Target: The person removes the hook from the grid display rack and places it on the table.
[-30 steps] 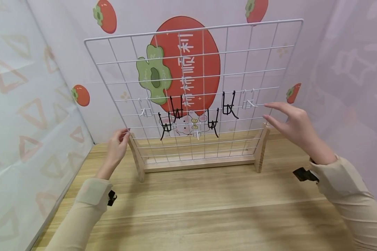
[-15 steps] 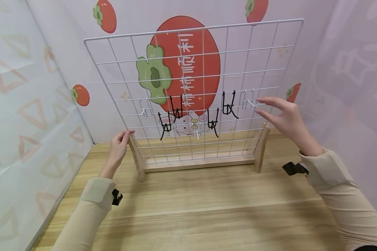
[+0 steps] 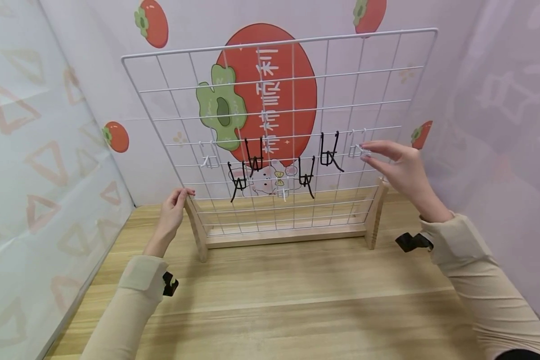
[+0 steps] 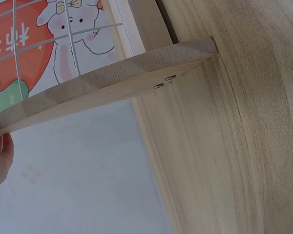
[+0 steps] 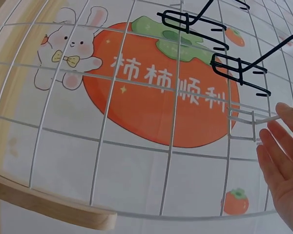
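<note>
A white wire grid [image 3: 279, 44] stands in a wooden stand [image 3: 285, 240]. Thumb and index finger of my right hand [image 3: 400, 167] pinch the prong of the rightmost white hook [image 3: 355, 151]; the right wrist view shows the hook [image 5: 254, 126] hanging on the wires. At the grid's lower left side, my left hand [image 3: 171, 210] holds the top of the stand's left upright [image 4: 107, 80], partly hidden in the left wrist view. Several black hooks [image 3: 328, 157] hang in the middle, with white hooks at the left [image 3: 209, 161] and centre [image 3: 283, 194].
The stand rests on a wood-grain table [image 3: 292, 300]. Close behind it is a back cloth [image 3: 342, 90] printed with red persimmons. White sheets [image 3: 31, 165] close off the left side, and a pale cloth [image 3: 508, 150] hangs at the right.
My right hand has moved left from the grid's right edge and now pinches the white hook. My left hand has shifted slightly, its fingertips now over the upright's top.
</note>
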